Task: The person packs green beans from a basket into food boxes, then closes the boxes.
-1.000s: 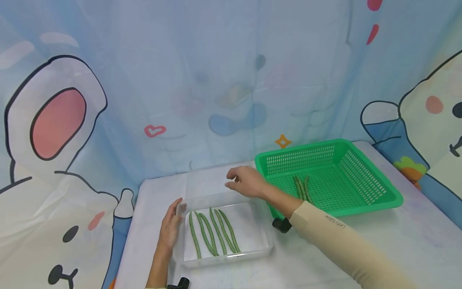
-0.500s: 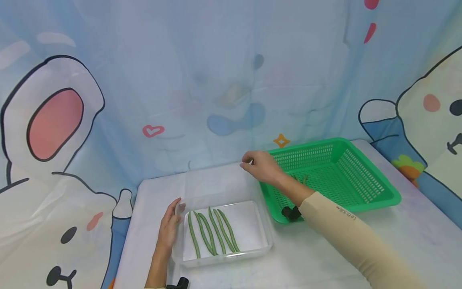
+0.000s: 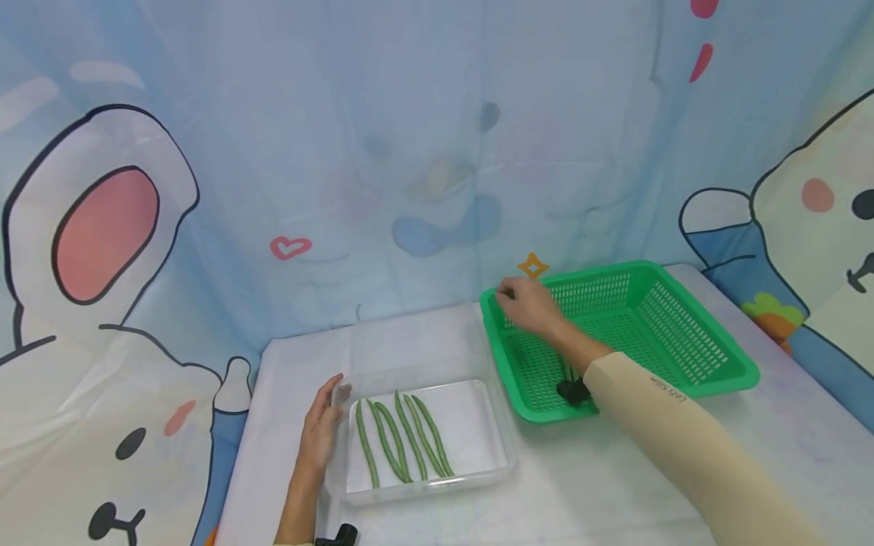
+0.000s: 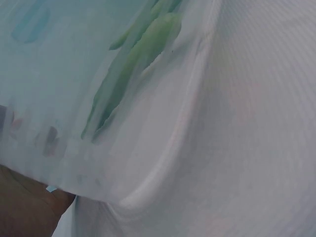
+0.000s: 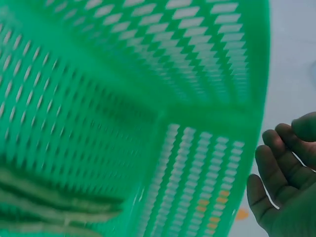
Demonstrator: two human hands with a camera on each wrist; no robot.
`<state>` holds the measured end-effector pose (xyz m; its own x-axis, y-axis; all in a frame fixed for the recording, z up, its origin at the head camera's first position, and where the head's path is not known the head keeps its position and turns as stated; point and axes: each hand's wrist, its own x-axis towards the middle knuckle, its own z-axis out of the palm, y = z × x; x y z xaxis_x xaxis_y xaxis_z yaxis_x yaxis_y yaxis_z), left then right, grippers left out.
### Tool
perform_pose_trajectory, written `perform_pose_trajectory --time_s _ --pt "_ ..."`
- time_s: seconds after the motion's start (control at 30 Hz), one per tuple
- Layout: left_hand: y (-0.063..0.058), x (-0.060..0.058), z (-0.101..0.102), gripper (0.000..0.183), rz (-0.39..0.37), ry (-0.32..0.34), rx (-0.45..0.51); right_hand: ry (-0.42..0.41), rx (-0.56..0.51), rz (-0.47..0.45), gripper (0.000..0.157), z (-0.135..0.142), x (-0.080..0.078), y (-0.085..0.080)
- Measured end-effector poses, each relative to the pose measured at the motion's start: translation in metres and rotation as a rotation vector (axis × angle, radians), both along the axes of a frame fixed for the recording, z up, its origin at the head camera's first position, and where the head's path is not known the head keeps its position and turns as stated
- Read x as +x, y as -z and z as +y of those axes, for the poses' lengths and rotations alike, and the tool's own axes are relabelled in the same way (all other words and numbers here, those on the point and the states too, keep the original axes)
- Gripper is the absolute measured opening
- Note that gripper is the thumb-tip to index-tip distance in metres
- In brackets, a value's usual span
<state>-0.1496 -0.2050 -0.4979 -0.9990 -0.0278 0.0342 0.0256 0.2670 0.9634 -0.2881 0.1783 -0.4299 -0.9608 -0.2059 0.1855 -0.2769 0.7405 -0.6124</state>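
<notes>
A clear plastic box stands on the white-covered table, with several green beans lying side by side on its floor. My left hand holds the box's left wall near the far corner; some fingertips show through the plastic. In the left wrist view, the beans show blurred through the wall. My right hand is over the far left corner of the green basket, fingers loosely bent, nothing in them. The right wrist view shows this hand beside the basket's rim, and more beans inside.
The basket, with slotted walls, stands right of the box. A printed curtain hangs along the table's back edge. Black wrist cameras show below both hands; the right one hangs over the basket's near side.
My right hand has moved right and farther back, from above the box's far side to over the basket's far left corner. My left hand, the box and its beans stay put.
</notes>
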Motion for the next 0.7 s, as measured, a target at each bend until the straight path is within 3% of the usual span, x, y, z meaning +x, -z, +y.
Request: perform_pose_trajectory --time_s 0.13,0.27,0.33,0.43,0.63,0.7 --pt "0.000 0.001 0.000 0.054 0.003 -0.007 0.007 0.002 0.133 -0.050 0.027 0.011 -0.007 0.008" --pt "0.000 0.000 -0.001 0.054 0.005 -0.009 0.013 -0.001 0.325 -0.119 0.018 0.023 -0.012 0.017" --pt "0.001 -0.001 -0.001 0.054 0.004 -0.009 0.013 -0.004 0.391 -0.156 0.023 0.029 -0.013 0.022" --pt "0.002 -0.002 -0.002 0.054 -0.002 -0.009 0.014 0.002 0.431 -0.201 0.030 0.036 -0.014 0.028" --pt "0.029 -0.012 -0.008 0.054 0.029 -0.035 0.015 0.007 0.465 -0.273 0.023 0.046 -0.016 0.037" --pt "0.032 -0.013 -0.009 0.054 0.028 -0.032 0.017 0.001 0.480 -0.306 0.023 0.049 -0.017 0.038"
